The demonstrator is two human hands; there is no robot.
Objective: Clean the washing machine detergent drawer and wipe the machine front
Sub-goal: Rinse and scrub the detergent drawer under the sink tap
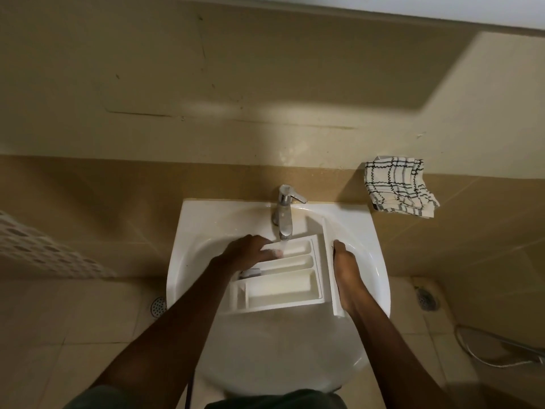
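Well, from the head camera both bare forearms reach down into a white ceramic sink (374,261), glossy and oval. The left hand (250,252) lies palm down, fingers spread and nearly straight, tips resting in the far slot of the drawer (283,283) where the water falls. The right hand (347,268) stretches along the outer face of the drawer's flat front panel, pressed against it – whether its fingers hook underneath, I cannot tell. The drawer sits in the basin, tilted: white moulded plastic, 3 long rounded slots side by side. Above it stands a shiny chrome tap (284,215), running. On the tan ledge to the right lies a crumpled checked cloth (396,187) – cream with dark lines.
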